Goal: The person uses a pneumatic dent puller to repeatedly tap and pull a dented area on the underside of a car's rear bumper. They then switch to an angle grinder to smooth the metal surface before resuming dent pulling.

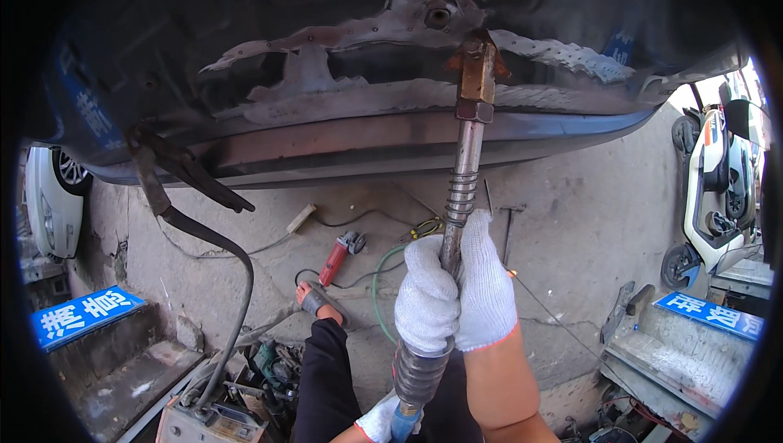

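Note:
A long metal rod tool (pixel 467 149), with a hexagonal coppery head and a spring around its shaft, slants upward in front of me. Its head meets a dark car body panel (pixel 383 96) bearing bare, ground-down metal patches; whether it is fixed there I cannot tell. White-gloved, my right hand (pixel 481 284) wraps around the lower shaft above a dark ribbed grip. My left hand (pixel 380 420), also gloved and partly cut off by the lower edge, closes around the tool's rear end near a blue fitting (pixel 403 425).
A clamp (pixel 183 161) hangs at the panel's left, its cable running to a metal box (pixel 204 425). On the ground lie a red angle grinder (pixel 334 263), yellow-handled pliers (pixel 426 228), a hammer (pixel 510 227) and hoses. A white car (pixel 55 202) and a scooter (pixel 710 190) flank the area.

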`<state>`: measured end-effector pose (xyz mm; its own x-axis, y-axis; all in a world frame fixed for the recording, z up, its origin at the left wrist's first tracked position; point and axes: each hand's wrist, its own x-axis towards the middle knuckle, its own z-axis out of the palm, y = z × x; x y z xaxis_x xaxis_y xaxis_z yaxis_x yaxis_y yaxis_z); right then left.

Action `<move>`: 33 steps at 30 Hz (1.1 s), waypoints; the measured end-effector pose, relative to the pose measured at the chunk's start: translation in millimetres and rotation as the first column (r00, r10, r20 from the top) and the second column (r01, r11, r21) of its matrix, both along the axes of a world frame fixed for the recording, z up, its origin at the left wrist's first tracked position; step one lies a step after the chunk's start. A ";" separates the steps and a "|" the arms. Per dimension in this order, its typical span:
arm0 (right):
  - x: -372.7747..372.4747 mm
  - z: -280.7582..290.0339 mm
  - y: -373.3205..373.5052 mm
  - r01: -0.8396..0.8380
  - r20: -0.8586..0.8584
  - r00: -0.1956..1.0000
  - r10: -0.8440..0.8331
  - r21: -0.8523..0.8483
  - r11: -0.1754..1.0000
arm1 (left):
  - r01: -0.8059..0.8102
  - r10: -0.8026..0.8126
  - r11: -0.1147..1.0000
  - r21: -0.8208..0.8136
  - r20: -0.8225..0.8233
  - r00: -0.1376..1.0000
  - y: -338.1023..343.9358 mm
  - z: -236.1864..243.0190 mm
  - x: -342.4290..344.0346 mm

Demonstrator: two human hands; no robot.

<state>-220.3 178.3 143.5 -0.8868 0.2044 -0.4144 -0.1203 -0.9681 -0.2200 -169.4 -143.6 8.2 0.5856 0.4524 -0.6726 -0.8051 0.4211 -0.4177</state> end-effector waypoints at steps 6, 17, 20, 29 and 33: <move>-2.8 8.2 0.5 -0.093 0.148 0.986 0.082 0.069 0.993 | 0.000 0.000 1.000 -0.006 0.014 1.000 2.7 0.6 6.3; 1.7 7.8 5.2 -0.067 0.118 0.991 0.058 0.071 0.995 | -0.005 0.005 1.000 -0.017 0.000 1.000 2.8 4.0 9.6; 0.8 7.8 3.9 -0.064 0.144 0.988 0.052 0.082 0.995 | -0.008 0.008 1.000 -0.028 -0.001 1.000 1.7 5.6 11.7; 2.4 7.7 5.0 -0.101 0.112 0.989 0.100 0.010 0.995 | 0.019 -0.021 1.000 -0.023 -0.088 0.996 3.6 16.0 11.9; 3.8 -0.5 -0.5 -0.022 -0.048 0.999 0.026 0.076 0.997 | -0.018 0.018 1.000 0.001 -0.038 0.999 3.0 12.3 14.8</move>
